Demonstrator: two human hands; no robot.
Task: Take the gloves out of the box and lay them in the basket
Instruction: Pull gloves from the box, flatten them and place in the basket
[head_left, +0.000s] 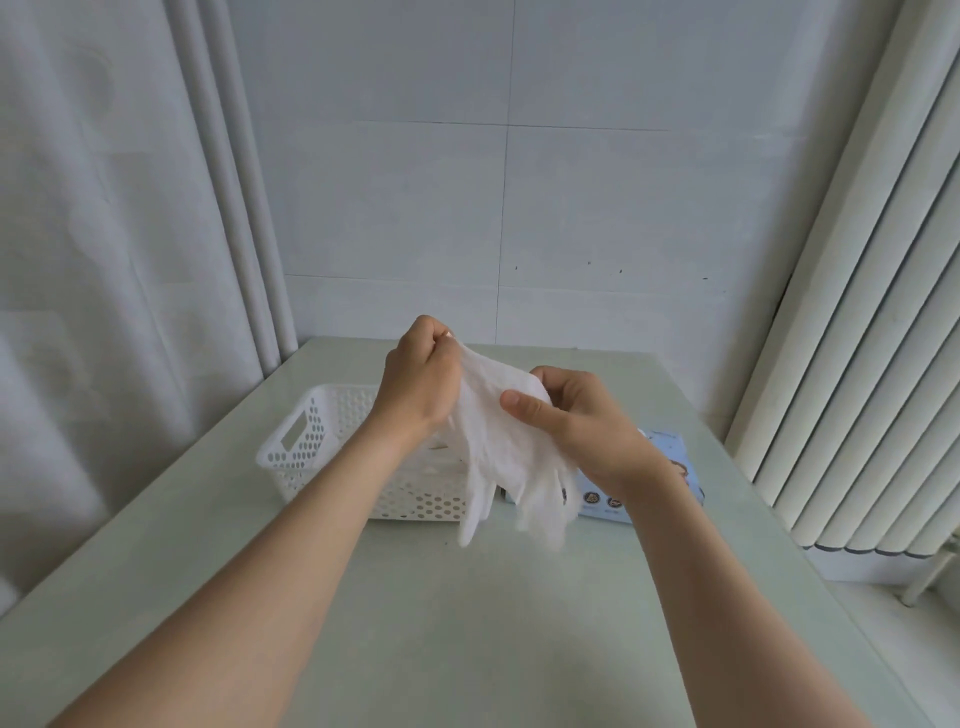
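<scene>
pinching glove (501, 447) in left hand (421, 376), right hand (579, 423)

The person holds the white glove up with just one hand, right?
Not quite: both hands hold it. In the head view the left hand pinches the top of the white glove and the right hand grips its side.

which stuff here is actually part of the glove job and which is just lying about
Part of the job:
glove, held up between the left hand and the right hand
basket
box

Just there:
table
curtain
radiator
tiled wall
</scene>
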